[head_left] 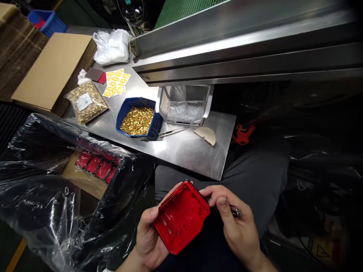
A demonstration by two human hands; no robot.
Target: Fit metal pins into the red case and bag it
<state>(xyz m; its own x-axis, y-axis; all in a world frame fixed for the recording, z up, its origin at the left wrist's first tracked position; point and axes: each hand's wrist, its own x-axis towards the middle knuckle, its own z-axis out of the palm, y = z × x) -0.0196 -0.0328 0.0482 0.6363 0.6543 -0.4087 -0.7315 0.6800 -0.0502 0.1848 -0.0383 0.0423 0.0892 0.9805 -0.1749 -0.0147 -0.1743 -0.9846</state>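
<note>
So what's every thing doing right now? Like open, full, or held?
red plastic housing: held over the lap, hollow side up
left hand: gripping the housing's left edge
right hand: at the housing's right edge, pinching a thin metal tool
blue bin: open, filled with small brass parts
clear bag of brass parts: lying flat, full
cardboard box: open, plastic-lined, red housings inside
tweezers: lying on the table

This is a factory assembly station. A steel worktop [195, 151] sits against a long metal machine frame [241, 41] with a green belt [181, 7] above it. A blue bin [154, 126] holds heaps of small brass parts (a sealed bag [86, 102] of the same lies beside it). Flattened cardboard [53, 68] is stacked nearby, and a plastic-lined carton [70, 170] holds rows of identical red housings [98, 166].
</note>
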